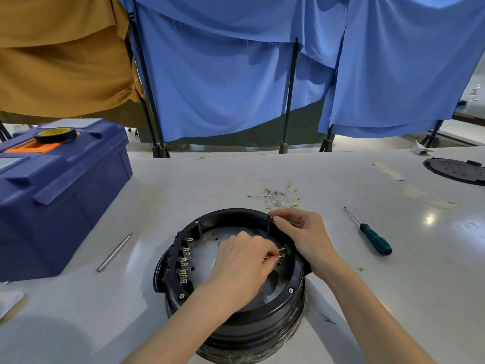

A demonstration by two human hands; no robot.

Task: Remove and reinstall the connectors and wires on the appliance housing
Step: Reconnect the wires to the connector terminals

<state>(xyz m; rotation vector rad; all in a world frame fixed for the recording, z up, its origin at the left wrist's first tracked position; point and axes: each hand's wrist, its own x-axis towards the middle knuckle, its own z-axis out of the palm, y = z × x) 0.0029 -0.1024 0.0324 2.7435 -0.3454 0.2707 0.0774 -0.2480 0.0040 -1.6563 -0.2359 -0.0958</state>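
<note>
housing: round black housing (231, 215), open side up, on the desk (183, 185) dead centre, toward the near edge; I see a grey perforated plate inside.
left hand: left hand (240, 264) reaches into the housing from the near side, knuckles up.
left fingers: thumb and fingers (270, 258) pressed together, pinching the connector.
connector: small brass connector (282, 252) at the right inner wall of the housing, held at the left fingertips.
right hand: right hand (304, 232) lies on the far-right rim of the housing, wrist across the right wall.
right fingers: curled in close together at the rim, beside a screw hole; I can't tell from my feed whether they pinch anything.
terminals: row of brass terminals (185, 261) along the left inner wall, apart from both hands.
loose wires: bunch of pale loose wires (279, 197) with brass ends on the desk just beyond the housing, near the right hand, not touched.
screwdriver: green-handled screwdriver (375, 239) flat on the desk right of the housing, tip pointing away from me.
metal rod: thin metal rod (114, 252) on the desk between housing and toolbox.
toolbox: blue toolbox (60, 185) at left; black-and-yellow tape roll (55, 134) on its lid.
cover: round black cover (456, 170) at the far right of the desk, partly cut off.
backdrop: blue cloth (223, 88) and brown cloth (60, 56) hang behind the desk.
</note>
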